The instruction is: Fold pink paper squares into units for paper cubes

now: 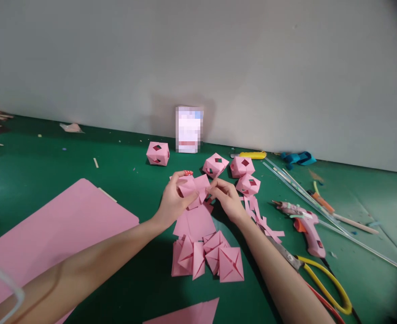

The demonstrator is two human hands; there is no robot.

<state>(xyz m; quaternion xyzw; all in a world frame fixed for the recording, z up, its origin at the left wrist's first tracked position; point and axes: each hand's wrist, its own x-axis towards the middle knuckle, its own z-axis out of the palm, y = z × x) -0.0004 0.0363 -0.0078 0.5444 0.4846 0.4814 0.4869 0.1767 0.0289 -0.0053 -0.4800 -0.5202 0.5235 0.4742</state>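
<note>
Between my two hands is a folded pink paper piece (190, 185), raised a little above the table. My left hand (175, 195) grips it from the left, thumb in front and fingers behind; a red patterned wrap covers one fingertip. My right hand (227, 195) pinches its right edge between thumb and fingertips. Just below lies a flat pink paper sheet (194, 223). Nearer to me are several folded pink squares (231, 264), partly overlapping. Behind my hands stand finished-looking pink paper cubes with diamond openings, one (158, 154) apart on the left, others (215, 165) to the right.
Large pink sheets (66, 220) cover the left side. On the right lie a pink glue gun (306, 222), yellow-handled scissors (331, 279), glue sticks (296, 186), paper strips (260, 220), a yellow cutter (252, 155) and blue ribbon (299, 158). A blurred screen (189, 130) leans against the wall.
</note>
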